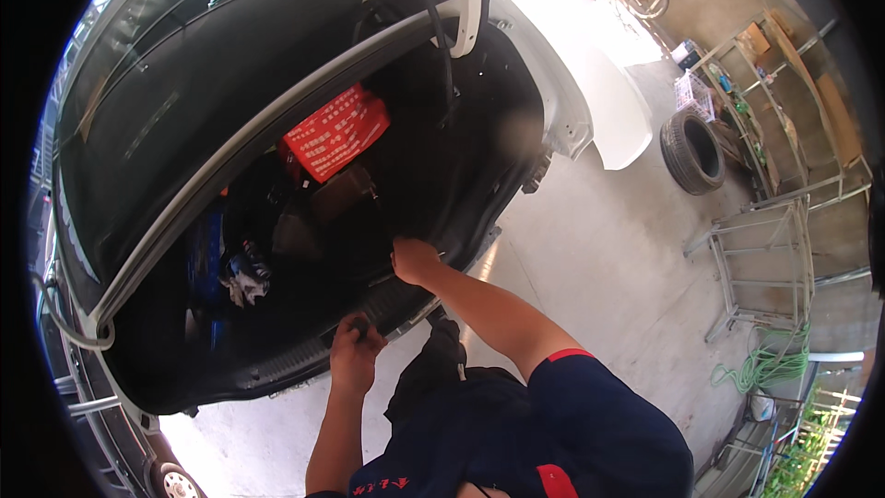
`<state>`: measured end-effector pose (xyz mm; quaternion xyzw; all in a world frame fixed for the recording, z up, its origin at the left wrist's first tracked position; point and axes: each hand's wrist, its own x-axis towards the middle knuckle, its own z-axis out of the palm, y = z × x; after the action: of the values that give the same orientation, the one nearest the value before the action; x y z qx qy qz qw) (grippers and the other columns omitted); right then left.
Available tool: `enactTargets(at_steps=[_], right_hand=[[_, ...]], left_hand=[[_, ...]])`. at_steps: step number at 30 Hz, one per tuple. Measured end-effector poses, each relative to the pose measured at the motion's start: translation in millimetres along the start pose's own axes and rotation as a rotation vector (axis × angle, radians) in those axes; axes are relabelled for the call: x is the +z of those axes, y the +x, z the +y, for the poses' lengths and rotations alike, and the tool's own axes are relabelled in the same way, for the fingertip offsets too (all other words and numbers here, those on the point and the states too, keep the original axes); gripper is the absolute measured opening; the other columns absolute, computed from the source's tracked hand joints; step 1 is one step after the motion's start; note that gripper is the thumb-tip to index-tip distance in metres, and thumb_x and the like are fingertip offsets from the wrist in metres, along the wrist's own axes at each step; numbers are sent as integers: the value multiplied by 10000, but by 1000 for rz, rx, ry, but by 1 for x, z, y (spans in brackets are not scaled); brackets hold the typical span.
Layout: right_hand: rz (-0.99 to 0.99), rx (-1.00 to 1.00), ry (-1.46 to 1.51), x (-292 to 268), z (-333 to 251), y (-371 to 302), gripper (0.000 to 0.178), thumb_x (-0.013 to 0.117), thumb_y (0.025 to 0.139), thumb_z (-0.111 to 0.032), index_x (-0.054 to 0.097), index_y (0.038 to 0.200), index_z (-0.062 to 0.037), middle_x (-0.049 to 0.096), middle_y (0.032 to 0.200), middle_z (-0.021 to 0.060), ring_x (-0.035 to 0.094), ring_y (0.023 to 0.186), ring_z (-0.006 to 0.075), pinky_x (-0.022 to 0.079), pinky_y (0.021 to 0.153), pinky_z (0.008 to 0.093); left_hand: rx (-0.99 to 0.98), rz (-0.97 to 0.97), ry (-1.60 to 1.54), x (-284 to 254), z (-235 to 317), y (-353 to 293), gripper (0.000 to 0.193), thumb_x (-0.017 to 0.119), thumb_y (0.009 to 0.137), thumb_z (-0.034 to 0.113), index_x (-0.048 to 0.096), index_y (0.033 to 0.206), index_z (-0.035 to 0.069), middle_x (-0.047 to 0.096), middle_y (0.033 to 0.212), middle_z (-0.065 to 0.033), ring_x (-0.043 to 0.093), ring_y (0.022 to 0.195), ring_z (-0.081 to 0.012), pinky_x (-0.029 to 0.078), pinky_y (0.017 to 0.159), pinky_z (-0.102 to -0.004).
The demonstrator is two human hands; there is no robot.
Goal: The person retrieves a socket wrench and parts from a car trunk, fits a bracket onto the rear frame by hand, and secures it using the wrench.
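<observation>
I stand at the open trunk (461, 166) of a car. Its black-lined floor lies in deep shade. Over the rear sill (383, 300), my right hand (417, 261) is closed, and a thin dark rod-like tool (376, 198) seems to run from it into the trunk. The tool's exact kind is too dark to tell. My left hand (358, 350) is raised at the sill, fingers curled round a small black object (359, 324). Deeper inside the trunk sits a red box (336, 134) with white print. A dark, flat box-like thing (343, 195) lies before it.
A crumpled grey-white cloth or glove (247, 278) and a blue item (205, 263) lie in the trunk's left part. The raised lid (230, 46) arches overhead. To the right are a tire (693, 153), a metal frame (761, 263) and a coiled green hose (770, 360).
</observation>
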<state>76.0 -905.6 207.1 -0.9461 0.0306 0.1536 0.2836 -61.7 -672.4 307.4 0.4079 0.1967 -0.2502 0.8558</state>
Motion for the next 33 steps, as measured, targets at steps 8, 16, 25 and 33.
enactTargets(at_steps=[8,16,25,33], right_hand=[[-27,-73,-246,-1,21,43,279,740,856,-152,762,1109,-38,777,1127,198,764,1051,349,635,876,462],[-160,-144,443,-66,61,-26,372,734,845,-178,715,1201,-71,759,1050,174,734,1047,400,588,912,474],[-475,-457,632,-307,174,-112,314,635,983,-161,692,1269,-43,747,1110,173,721,1034,347,581,880,422],[-289,-747,487,-508,218,-77,195,678,971,-69,755,1151,-74,745,985,114,713,913,328,565,778,408]], left_hand=[[38,-190,25,107,19,112,386,569,997,270,515,1346,114,561,928,-40,553,893,-185,480,900,-418],[5,-265,183,234,20,143,382,558,1000,245,510,1353,106,566,911,-43,560,888,-189,492,909,-387],[80,-250,19,371,-45,166,398,532,989,246,503,1344,68,529,808,-35,499,724,-165,491,840,-382],[227,-89,92,441,-72,166,365,476,1037,203,519,1366,52,534,810,-19,510,728,-140,522,847,-400]])
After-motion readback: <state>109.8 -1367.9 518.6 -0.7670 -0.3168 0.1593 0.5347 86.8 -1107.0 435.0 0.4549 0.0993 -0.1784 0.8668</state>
